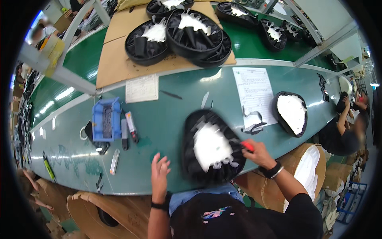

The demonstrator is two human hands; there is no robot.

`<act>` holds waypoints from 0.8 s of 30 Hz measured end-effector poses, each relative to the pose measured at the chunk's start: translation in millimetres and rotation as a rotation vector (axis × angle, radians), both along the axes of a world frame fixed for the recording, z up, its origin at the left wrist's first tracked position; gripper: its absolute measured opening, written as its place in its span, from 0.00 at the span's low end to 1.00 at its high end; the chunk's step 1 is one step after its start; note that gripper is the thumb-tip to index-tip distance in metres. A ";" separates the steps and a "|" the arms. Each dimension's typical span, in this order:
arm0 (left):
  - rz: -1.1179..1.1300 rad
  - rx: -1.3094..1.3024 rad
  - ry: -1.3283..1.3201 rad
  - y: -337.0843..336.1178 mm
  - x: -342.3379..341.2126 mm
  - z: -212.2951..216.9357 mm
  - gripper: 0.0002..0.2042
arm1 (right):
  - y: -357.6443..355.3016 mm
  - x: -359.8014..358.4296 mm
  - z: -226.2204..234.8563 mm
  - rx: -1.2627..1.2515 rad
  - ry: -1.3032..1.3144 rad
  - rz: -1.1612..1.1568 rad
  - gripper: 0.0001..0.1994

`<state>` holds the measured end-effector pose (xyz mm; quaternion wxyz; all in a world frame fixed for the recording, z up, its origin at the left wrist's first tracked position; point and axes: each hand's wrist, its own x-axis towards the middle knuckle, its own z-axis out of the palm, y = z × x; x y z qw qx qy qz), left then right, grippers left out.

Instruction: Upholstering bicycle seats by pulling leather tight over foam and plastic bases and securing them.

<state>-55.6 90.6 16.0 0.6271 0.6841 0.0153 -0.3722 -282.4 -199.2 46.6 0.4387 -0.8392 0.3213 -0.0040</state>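
A black, rounded pad-like piece (214, 145) lies in front of me at the near edge of the bench. Dark material is folded in round its rim, and a white sheet-like centre shows ragged tabs at one side. Movement smears its outline. At its right side my right hand (258, 154) is closed round a small red-handled tool (247, 145); the tip over the black material is too blurred to name. Raised left of the piece, apart from it, my left hand (160, 171) has its fingers spread and holds nothing.
A blue bin (106, 119) stands left, beside a box cutter (131, 126). Further left lies a green cutter (48, 167). A similar white-centred piece (291, 114) rests right, near a printed sheet (254, 93). Several black pieces (195, 34) pile on cardboard behind. A co-worker (338, 129) sits right.
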 end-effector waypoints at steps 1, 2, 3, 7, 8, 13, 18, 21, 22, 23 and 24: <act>0.053 -0.073 0.159 -10.9 -2.0 5.8 0.24 | 15.7 11.5 -10.2 0.005 -0.062 0.075 0.15; 0.067 -0.061 0.155 -14.4 -4.7 4.4 0.24 | 28.1 23.3 -20.3 0.011 -0.127 0.156 0.15; 0.074 0.077 -0.012 -13.7 -7.9 -2.6 0.24 | 35.2 36.9 -22.1 0.026 -0.132 0.177 0.15; 0.120 0.432 -0.425 43.5 -24.2 -21.5 0.22 | 61.0 65.5 -33.4 0.111 -0.099 0.104 0.14; 0.014 0.674 -0.673 46.9 -26.1 -9.7 0.22 | 65.0 65.7 -40.1 0.163 -0.188 0.088 0.14; -0.391 0.352 -1.058 -0.4 -34.6 17.0 0.17 | 76.9 86.1 -19.6 0.280 0.065 0.124 0.14; -0.378 0.345 -1.136 -23.7 -33.9 -6.5 0.10 | 87.4 82.9 -6.4 0.189 -0.003 0.188 0.17; -0.418 0.214 -1.132 -21.6 -27.6 -14.4 0.05 | 90.6 78.7 -1.3 0.018 -0.030 0.205 0.20; -0.414 0.205 -1.131 -18.3 -28.5 -17.9 0.05 | 92.2 76.3 1.0 -0.064 -0.076 0.205 0.22; -0.401 0.140 -1.093 -13.3 -27.2 -21.9 0.05 | 95.9 75.3 6.2 -0.070 -0.075 0.208 0.22; -0.386 0.075 -1.055 -9.5 -26.6 -26.0 0.05 | 100.5 73.3 14.6 -0.206 -0.114 0.241 0.24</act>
